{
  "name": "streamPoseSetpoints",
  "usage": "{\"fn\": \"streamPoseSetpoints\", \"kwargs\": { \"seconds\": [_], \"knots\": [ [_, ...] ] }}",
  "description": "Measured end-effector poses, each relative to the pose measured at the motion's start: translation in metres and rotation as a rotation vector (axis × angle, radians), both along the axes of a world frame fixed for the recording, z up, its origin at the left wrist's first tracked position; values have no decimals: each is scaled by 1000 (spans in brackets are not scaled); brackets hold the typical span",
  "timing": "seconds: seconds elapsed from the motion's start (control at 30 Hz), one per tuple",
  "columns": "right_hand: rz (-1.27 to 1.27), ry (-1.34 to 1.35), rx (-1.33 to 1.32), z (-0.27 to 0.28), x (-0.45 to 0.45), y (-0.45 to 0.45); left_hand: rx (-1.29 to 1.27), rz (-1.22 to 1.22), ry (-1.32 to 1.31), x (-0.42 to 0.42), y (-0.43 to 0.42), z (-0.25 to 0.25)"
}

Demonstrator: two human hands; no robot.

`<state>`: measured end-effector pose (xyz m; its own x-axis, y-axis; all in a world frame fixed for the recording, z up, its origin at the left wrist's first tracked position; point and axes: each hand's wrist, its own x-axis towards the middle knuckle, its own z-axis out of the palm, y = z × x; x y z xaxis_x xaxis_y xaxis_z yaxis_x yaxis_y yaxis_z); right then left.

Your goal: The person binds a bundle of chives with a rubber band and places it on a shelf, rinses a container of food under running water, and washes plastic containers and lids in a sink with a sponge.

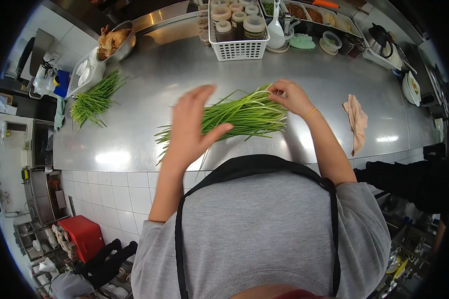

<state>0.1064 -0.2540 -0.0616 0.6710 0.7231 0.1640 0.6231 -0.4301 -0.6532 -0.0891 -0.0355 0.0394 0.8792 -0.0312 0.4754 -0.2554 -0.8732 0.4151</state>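
Observation:
A large bunch of long green chives (239, 113) lies across the steel counter in front of me, with paler ends toward the right. My left hand (188, 122) is raised over the bunch's left part, thumb and fingers spread apart, holding nothing. At the upper right end of the bunch, my right hand (289, 97) pinches a few pale stalks between thumb and fingers. A second, smaller pile of chives (96, 99) rests farther left on the counter.
Behind the bunch stands a white basket (240, 50) of jars. A metal bowl with poultry (115, 41) sits at the back left, near a white colander (87, 72). A pinkish cloth (355, 124) lies at right. Another person (82, 281) is at lower left.

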Motion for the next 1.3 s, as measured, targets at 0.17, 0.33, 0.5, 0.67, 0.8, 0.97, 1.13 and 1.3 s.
{"fn": "streamPoseSetpoints", "kwargs": {
  "seconds": [0.17, 0.33, 0.5, 0.67, 0.8, 0.97, 1.13, 1.3],
  "knots": [
    [-67, 77, -108, -31, 37, -39, 100, 18, 263, 24, -14, -101],
    [18, -188, -127, -44, 31, -47, 191, 23, 259, 28, -20, -131],
    [-240, -371, -266, -46, 46, -98, 204, 9, 243, 32, -14, -132],
    [-804, -509, -24, 2, 82, -208, 153, -15, 270, 31, -14, -128],
    [-838, -439, 309, 75, 56, -201, 109, -31, 250, 31, -8, -121],
    [-456, -414, 440, 122, -1, -95, -482, 279, -220, 21, 30, -77],
    [26, -295, 335, 94, -54, 11, -627, 529, -778, -14, 89, -13],
    [176, -278, 51, 28, -77, 48, -543, 488, -859, -37, 93, 11]
  ]
}}
